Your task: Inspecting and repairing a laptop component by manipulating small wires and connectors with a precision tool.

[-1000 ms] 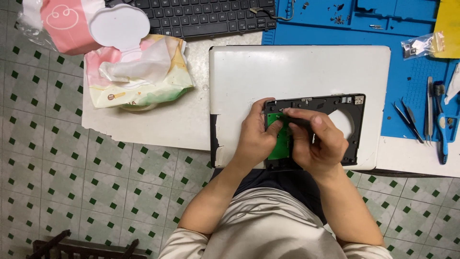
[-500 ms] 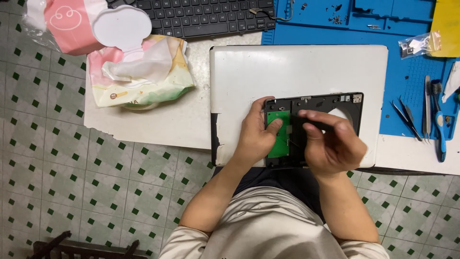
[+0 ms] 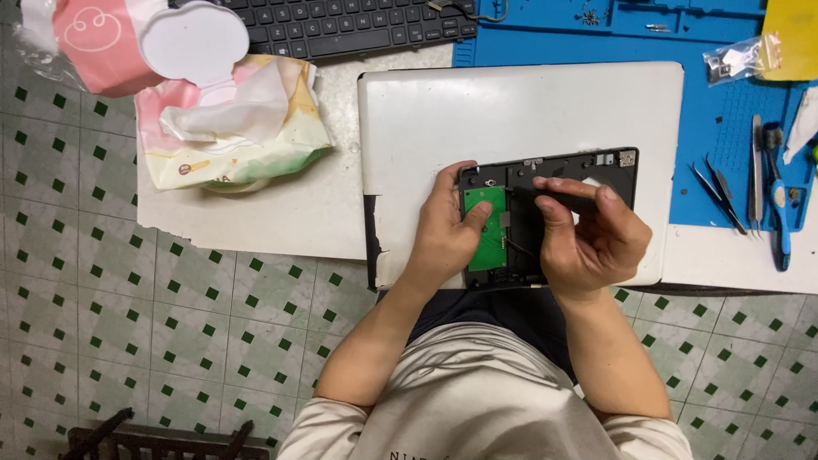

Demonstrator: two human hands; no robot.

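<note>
The person wears a light beige short-sleeved shirt with small dark lettering near its lower edge, dark trousers, bare forearms, no gloves or rings.

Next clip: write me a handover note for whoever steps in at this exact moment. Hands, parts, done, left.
Left hand: steadies the black plastic frame, thumb on the green circuit board.
Right hand: fingers pinched over the frame's middle; anything held is hidden.
Frame lies on the closed white laptop at the table's near edge. Tweezers lie on the blue work mat.
Done: frame lies open, board exposed.
Left: board not yet out.
</note>
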